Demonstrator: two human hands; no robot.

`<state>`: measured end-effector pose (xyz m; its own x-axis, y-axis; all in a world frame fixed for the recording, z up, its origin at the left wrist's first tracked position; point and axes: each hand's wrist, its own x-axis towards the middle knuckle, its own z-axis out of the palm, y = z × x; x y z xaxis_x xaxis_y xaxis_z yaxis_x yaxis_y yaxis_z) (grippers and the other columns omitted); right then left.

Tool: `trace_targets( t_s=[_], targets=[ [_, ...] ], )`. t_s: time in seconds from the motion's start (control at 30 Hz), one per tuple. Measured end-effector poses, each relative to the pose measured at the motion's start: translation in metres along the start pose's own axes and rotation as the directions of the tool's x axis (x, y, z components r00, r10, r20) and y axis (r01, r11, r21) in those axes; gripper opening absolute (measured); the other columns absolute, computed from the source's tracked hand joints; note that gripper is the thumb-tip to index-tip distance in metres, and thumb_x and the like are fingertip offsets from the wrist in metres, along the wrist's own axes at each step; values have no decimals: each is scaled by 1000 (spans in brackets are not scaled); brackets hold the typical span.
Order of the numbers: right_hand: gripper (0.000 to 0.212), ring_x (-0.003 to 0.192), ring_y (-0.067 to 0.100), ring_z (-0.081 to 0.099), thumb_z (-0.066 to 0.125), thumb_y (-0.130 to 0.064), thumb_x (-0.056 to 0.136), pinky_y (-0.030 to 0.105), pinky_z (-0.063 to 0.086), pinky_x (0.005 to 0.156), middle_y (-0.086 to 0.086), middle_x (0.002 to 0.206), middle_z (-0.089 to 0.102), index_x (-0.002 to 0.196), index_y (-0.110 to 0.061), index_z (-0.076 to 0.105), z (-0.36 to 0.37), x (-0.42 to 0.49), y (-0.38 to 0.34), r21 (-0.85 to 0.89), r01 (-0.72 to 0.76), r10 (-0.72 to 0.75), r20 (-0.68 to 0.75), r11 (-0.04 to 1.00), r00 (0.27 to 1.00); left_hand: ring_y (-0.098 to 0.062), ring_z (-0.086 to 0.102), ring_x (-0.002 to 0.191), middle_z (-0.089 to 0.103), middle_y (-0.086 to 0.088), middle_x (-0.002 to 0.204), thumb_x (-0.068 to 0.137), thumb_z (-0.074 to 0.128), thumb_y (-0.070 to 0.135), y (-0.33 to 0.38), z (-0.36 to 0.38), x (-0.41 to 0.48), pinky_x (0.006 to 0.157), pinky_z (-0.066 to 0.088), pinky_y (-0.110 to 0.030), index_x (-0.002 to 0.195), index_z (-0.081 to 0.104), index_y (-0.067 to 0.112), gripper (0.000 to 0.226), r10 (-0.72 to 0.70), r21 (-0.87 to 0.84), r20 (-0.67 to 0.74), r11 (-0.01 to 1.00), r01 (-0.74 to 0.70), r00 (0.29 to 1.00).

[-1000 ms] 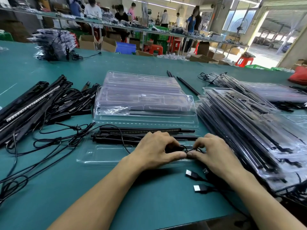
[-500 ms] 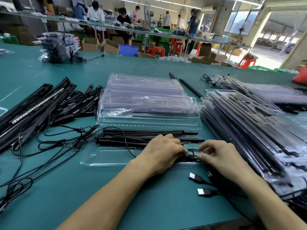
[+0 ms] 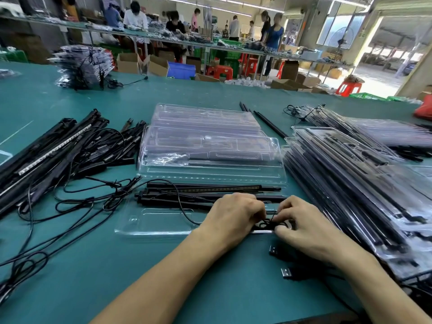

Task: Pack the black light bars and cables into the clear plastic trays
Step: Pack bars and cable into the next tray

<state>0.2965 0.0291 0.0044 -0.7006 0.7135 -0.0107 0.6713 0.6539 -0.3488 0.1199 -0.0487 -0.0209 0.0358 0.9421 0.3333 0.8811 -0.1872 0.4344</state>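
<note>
A: What is being held, and how are the fingers set?

B: A small coil of thin black cable is pinched between two hands. The fingers of the left hand are curled, knuckles up, round one side of it. The thumb and fingertips of the right hand are closed on the other side. The coil is held over the right end of the open tray, a shallow moulding of clear, glossy plastic with rounded recesses.

A: What is laid in that tray?

B: Long, straight, matt black light bars are laid lengthwise in its far half. Three can be made out, though the count is blurred where they overlap. Along the farthest one a pale dotted strip is shown. A thin wire is looped from them across the tray.

A: And what is set around the tray?

B: Just behind it, two stacks of empty clear trays are placed, one beyond the other, their ribbed lids shining. To its left a heap of loose black bars is spread, tangled with loose cables in slack loops; neither can be counted. To its right a slanting stack of packed trays is piled, with dark bars seen through the plastic. Just in front of its right end, two USB plugs with silvery metal tips are seen on the smooth teal table, one partly covered by the right wrist.
</note>
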Motion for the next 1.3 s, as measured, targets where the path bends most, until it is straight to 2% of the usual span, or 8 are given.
trace_targets(
  t_s=[0.1,0.33,0.47,0.6,0.8,1.03,1.2,1.3],
  targets=[
    [51,87,6,54,36,-64,75,33,48,81,-15,92,48,88,-30,72,11,-6,-5,-120,20,-24,-29,993,999,-23,59,103,70,3,106,98,51,28,1,2,1,84,46,-40,109,68,27,20,39,170,21,985,-42,999],
    [18,87,8,61,66,-43,88,34,49,79,-14,87,63,105,-38,69,21,-11,-4,55,114,-99,-225,992,969,-26,60,99,68,-5,101,98,52,28,-5,-3,-3,79,49,-42,117,54,24,20,44,131,79,990,-54,996],
    [34,82,4,50,45,-67,86,31,40,67,-14,86,55,98,-43,65,21,-10,-8,-53,5,-14,-179,999,984,-6,59,68,72,8,82,89,66,24,-11,-28,-8,71,52,-31,94,64,29,8,-90,-182,-16,979,86,996],
    [69,75,4,46,11,-84,80,29,32,57,-11,80,48,80,-33,58,15,-7,-16,-145,-36,19,-122,989,992,-15,62,102,68,10,107,97,55,35,-45,-65,-13,87,53,-40,105,61,29,12,-307,64,-203,943,325,930],
    [38,80,6,51,44,-67,89,29,35,62,-12,84,51,85,-35,64,23,-8,-25,-146,-92,68,-164,985,984,-20,58,110,52,6,129,102,37,48,-100,-90,-63,88,47,-36,126,58,24,39,-479,291,-138,817,498,867],
    [15,81,4,59,70,-47,82,33,51,76,-17,81,63,72,-36,69,16,0,-26,139,-149,164,-106,979,981,-22,58,94,69,4,101,98,54,41,-122,-106,-110,86,47,-42,105,70,24,25,-378,271,-342,837,475,861],
    [16,71,-2,60,76,-38,80,20,45,65,-14,69,69,67,-30,72,16,2,-25,241,-120,146,-92,963,985,-21,58,95,65,7,91,95,50,55,-132,-114,-134,84,43,-40,94,66,29,30,-450,408,-311,732,545,837],
    [16,69,-4,60,77,-37,80,14,41,61,-15,69,69,66,-30,72,15,2,-23,260,-112,139,-87,959,986,-26,56,73,59,4,70,100,37,50,-138,-118,-146,68,41,-40,73,61,20,47,-275,487,-374,755,440,886]
  ],
)
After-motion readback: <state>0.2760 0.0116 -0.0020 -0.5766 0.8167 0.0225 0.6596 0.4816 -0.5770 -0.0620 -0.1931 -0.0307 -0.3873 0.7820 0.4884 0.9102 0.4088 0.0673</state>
